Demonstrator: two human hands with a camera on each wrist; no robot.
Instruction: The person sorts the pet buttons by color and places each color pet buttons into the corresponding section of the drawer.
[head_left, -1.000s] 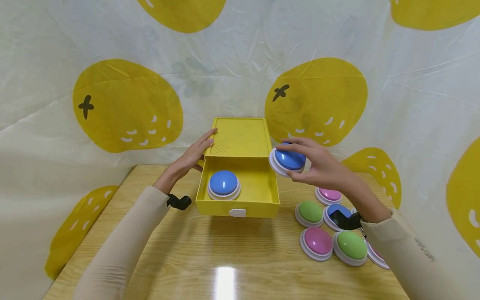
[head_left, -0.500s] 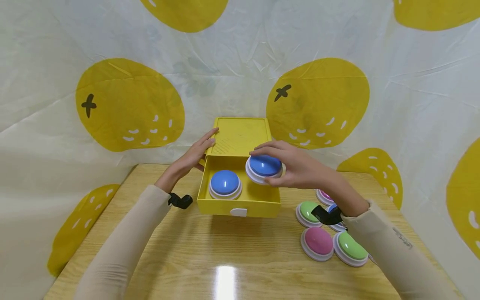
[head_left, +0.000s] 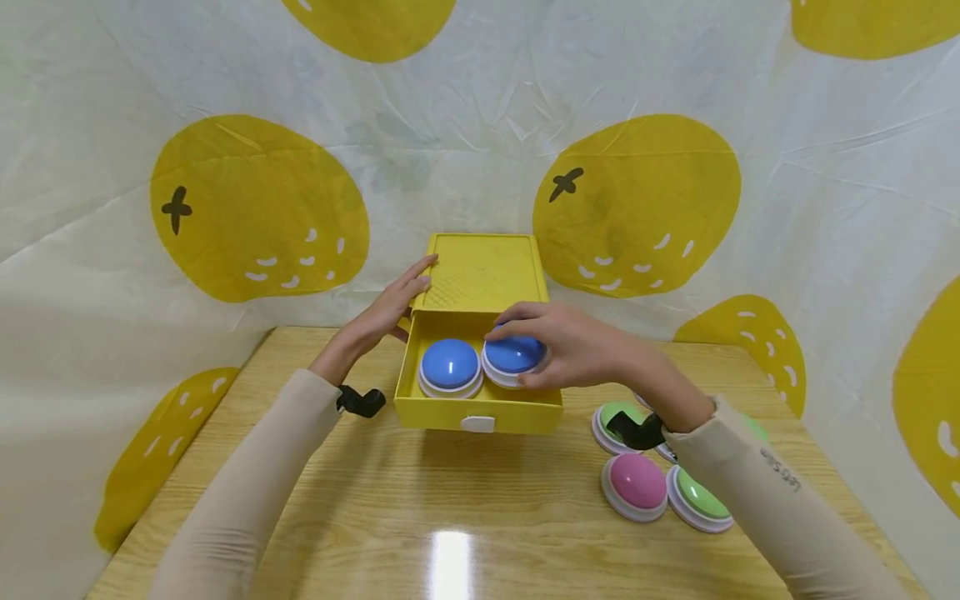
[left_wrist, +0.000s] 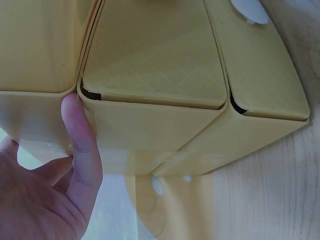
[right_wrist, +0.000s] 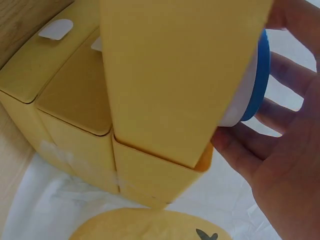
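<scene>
over one table (head_left: 375, 508), right hand (head_left: 567, 346) grips one blue button (head_left: 514, 355) beside another button (head_left: 450, 364), left hand (head_left: 387, 310), fingers extended, touching one cabinet (head_left: 487, 271).

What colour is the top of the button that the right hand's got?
The button top is blue, and it shows best in the head view.

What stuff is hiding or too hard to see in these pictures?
- Head view: how many buttons lie on the table; the right sleeve covers some.
- Left wrist view: what's inside the two closed drawers; their fronts hide it.
- Left wrist view: the rest of the left hand; the picture's edge cuts it off.
- Right wrist view: most of the blue button in the right hand; the open drawer's wall blocks it.
</scene>
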